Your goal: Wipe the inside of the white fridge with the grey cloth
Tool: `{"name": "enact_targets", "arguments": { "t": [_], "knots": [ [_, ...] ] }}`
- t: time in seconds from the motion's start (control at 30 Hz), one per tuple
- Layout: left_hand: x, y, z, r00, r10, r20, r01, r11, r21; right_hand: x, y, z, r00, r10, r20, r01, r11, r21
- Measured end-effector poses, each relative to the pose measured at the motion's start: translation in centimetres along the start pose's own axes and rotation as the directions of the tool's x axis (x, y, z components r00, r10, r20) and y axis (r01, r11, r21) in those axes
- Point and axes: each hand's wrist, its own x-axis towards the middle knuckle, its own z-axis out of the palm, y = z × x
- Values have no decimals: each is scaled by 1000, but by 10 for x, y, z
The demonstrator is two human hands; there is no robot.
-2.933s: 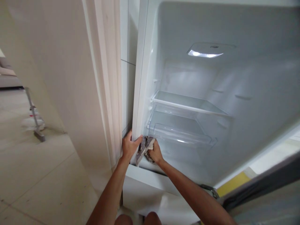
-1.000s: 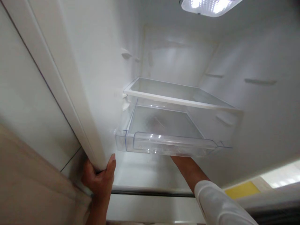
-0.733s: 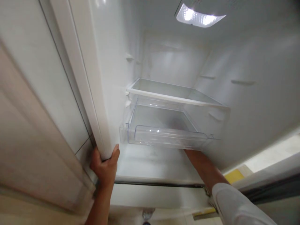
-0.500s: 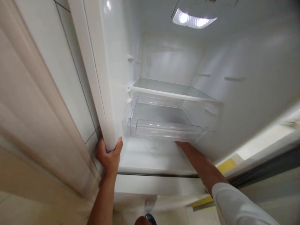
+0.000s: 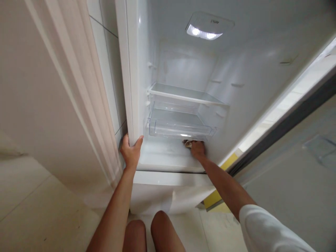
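My left hand (image 5: pixel 131 149) is wrapped round the left front edge of the fridge (image 5: pixel 133 115), thumb on the inner side and fingers on the outer side. Low inside the compartment, my right hand (image 5: pixel 198 149) is closed on a crumpled cloth (image 5: pixel 188 143), pale with dark patches. The cloth lies against the fridge floor (image 5: pixel 165 154), under the clear plastic drawer (image 5: pixel 181 130); part of it is hidden by my fingers. A glass shelf (image 5: pixel 183 93) with a white rim sits above the drawer.
A lit lamp (image 5: pixel 204 32) is set in the fridge ceiling. The open door (image 5: pixel 294 168) stands to the right, with a yellow panel (image 5: pixel 214 198) beside the fridge base. A pinkish door frame (image 5: pixel 86 87) and tiled wall (image 5: pixel 111 59) are on the left. My knees (image 5: pixel 162 227) are near the base.
My right hand has come forward from beneath the drawer, so the hand and cloth now show. My left hand keeps its grip on the fridge edge. The view has shifted, showing my knees.
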Motion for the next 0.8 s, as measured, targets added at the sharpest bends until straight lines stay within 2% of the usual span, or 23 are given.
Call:
{"name": "enact_targets", "arguments": {
  "t": [0.17,0.33,0.5,0.7,0.8],
  "knots": [
    [-2,2,0,1000,13,13,-14,1000,16,-28,-6,7,997,74,-29,-74,997,17],
    [-6,-1,7,999,1,-34,1,999,53,-39,-30,9,993,105,-61,-99,991,86],
    [-7,-11,16,997,21,-76,-14,996,93,-65,-82,14,999,-27,-41,34,986,166],
    [-6,-19,18,994,79,-69,-76,996,48,-129,-163,20,966,-258,-31,255,921,294],
    [-6,-17,17,995,84,-56,-83,996,16,-151,-182,21,951,-302,-64,303,876,375]
  ]
}}
